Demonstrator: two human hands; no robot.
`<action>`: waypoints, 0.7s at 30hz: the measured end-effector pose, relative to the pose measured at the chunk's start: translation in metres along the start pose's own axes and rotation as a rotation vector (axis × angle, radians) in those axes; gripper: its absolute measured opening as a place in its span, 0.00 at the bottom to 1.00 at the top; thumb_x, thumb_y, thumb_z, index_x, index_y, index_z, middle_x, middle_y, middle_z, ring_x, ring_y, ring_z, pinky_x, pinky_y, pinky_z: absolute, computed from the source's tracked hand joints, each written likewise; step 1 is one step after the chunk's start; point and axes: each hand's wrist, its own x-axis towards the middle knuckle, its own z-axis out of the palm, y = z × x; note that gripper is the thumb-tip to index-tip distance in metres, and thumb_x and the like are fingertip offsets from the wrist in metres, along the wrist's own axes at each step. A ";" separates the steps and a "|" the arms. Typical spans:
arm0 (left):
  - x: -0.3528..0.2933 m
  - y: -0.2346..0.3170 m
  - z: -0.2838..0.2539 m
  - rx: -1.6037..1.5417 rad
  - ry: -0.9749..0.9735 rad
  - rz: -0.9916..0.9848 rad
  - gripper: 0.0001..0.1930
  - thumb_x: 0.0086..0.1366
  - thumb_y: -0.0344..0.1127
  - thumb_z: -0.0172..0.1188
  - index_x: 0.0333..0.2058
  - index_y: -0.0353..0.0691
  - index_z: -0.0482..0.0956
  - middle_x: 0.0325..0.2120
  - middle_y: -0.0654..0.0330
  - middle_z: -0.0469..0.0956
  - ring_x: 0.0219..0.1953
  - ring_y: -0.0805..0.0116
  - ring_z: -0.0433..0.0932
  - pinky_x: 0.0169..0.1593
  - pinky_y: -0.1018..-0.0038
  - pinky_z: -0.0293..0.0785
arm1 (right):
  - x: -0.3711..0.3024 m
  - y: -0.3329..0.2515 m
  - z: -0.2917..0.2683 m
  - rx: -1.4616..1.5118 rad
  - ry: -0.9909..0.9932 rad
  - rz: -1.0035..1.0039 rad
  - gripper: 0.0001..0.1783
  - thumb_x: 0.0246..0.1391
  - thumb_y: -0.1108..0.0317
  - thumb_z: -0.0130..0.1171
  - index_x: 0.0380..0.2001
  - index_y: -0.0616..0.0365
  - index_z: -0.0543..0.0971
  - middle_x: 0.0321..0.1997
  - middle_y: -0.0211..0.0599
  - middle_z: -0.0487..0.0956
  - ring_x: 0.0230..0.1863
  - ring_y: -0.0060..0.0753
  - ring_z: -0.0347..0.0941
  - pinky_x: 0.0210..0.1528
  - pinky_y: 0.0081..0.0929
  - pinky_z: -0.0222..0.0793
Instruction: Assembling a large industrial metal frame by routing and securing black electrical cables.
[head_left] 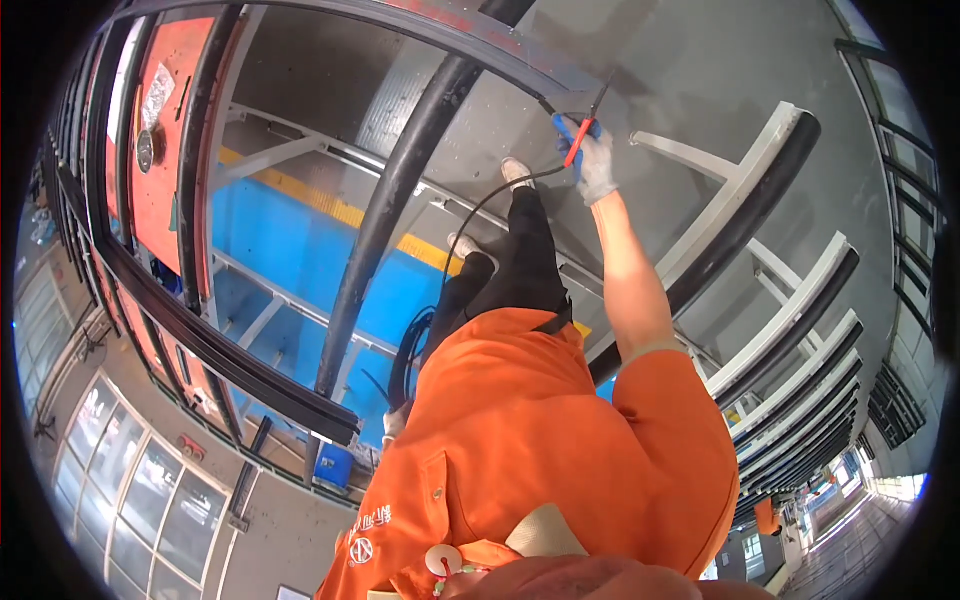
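Observation:
My right hand (594, 165), in a white and blue glove, is stretched forward. It is closed on a red-handled tool (578, 143) with a dark, slim tip; whether it is scissors or pliers I cannot tell. A thin black strip (478, 208) runs from this hand in a loop back toward my left side. Just beyond the fingers lies the edge of a dark metal frame (490, 60), with a short black end beside the glove. Low at my left side, my gloved left hand (396, 420) is closed around the coiled black strip (408, 352); its fingers are partly hidden.
Black-padded support bars (385, 215) cross beneath the frame. More padded rack arms (750, 205) extend on the right. An orange-red panel (170, 150) and black profiles (220, 350) stand left. Below are blue flooring (285, 235) and a yellow strip (320, 200).

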 end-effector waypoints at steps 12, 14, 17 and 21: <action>0.001 0.099 0.093 0.176 0.501 -0.187 0.10 0.54 0.36 0.68 0.30 0.39 0.76 0.16 0.59 0.74 0.17 0.71 0.73 0.20 0.76 0.68 | 0.004 0.000 -0.006 0.059 -0.032 0.106 0.10 0.48 0.69 0.68 0.33 0.60 0.81 0.23 0.30 0.76 0.19 0.20 0.68 0.24 0.15 0.63; 0.000 0.116 0.109 0.184 0.505 -0.218 0.10 0.54 0.36 0.67 0.30 0.38 0.76 0.16 0.59 0.74 0.16 0.71 0.73 0.20 0.76 0.68 | 0.003 0.000 -0.006 0.030 -0.028 0.103 0.10 0.49 0.69 0.68 0.34 0.60 0.81 0.23 0.30 0.76 0.20 0.20 0.68 0.24 0.16 0.63; -0.007 0.156 0.140 0.211 0.512 -0.304 0.10 0.55 0.34 0.66 0.31 0.37 0.76 0.16 0.59 0.75 0.15 0.70 0.73 0.18 0.76 0.67 | 0.000 -0.004 -0.004 -0.053 -0.014 0.088 0.09 0.50 0.69 0.67 0.34 0.60 0.80 0.24 0.31 0.76 0.21 0.21 0.69 0.26 0.16 0.64; -0.009 0.159 0.152 0.082 0.472 -0.273 0.10 0.55 0.34 0.66 0.32 0.37 0.76 0.17 0.59 0.75 0.14 0.70 0.73 0.17 0.75 0.68 | -0.024 0.003 -0.008 0.049 -0.096 0.130 0.10 0.53 0.69 0.63 0.38 0.61 0.79 0.28 0.33 0.77 0.26 0.23 0.71 0.29 0.18 0.67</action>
